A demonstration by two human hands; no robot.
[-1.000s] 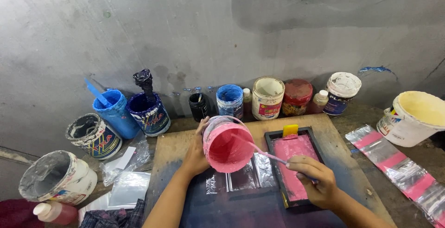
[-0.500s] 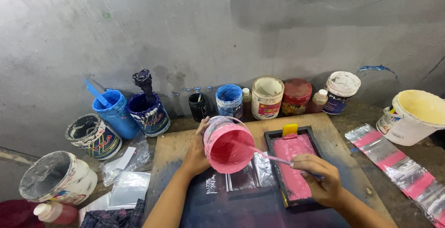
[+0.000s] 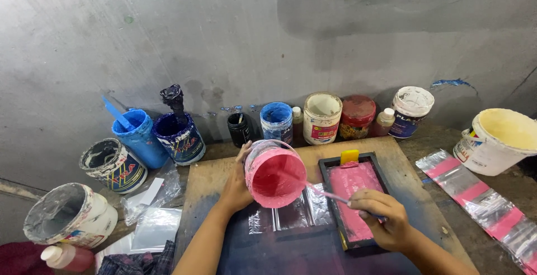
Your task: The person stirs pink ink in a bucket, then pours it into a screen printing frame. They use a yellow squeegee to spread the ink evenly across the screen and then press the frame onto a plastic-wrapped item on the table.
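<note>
1. Left hand (image 3: 235, 188) wrapped round the back of a pink tub (image 3: 274, 172), tilted so its mouth faces the camera and leans toward the right hand.
2. Right hand (image 3: 383, 219) closed on a thin stick (image 3: 327, 194); long axis running up-left from the fingers into the tub, tip inside the pink paint.
3. Just beyond the right hand, touching below it: a black frame (image 3: 330, 169) coated pink, with a yellow scraper (image 3: 349, 156) at its far end.
4. Past both hands, along the wall: blue tub (image 3: 276, 119), white tub with a red-and-green label (image 3: 321, 118), red-lidded jar (image 3: 358, 115), white-lidded tub with a blue label (image 3: 411, 110).
5. Far right of the right hand: cream bucket (image 3: 498, 141), pink-striped plastic strips (image 3: 481, 202).
</note>
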